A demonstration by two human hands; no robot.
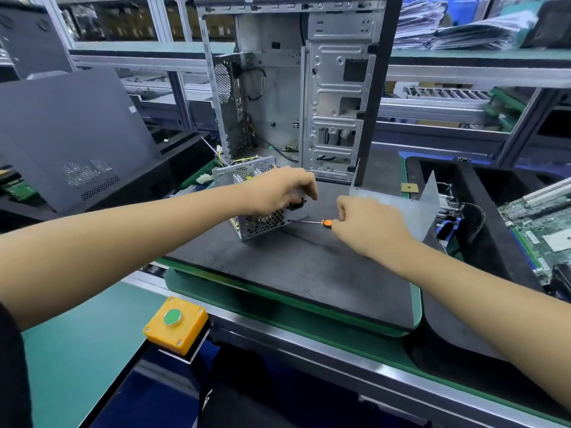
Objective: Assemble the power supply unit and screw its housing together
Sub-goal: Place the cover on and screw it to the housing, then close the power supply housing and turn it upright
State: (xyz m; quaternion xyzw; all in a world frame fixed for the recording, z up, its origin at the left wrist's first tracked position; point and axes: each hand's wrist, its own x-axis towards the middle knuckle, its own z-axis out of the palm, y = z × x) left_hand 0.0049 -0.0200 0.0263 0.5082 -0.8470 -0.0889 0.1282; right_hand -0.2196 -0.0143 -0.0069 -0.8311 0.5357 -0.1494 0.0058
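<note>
The right hand (364,223) grips the screwdriver (312,222), its shaft pointing left into the power supply unit (262,223) steadied under the grasping left hand (284,189).

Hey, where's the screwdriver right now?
In the head view, the screwdriver is mid-frame, gripped by the right hand, its tip against the power supply unit that the left hand holds.
</note>
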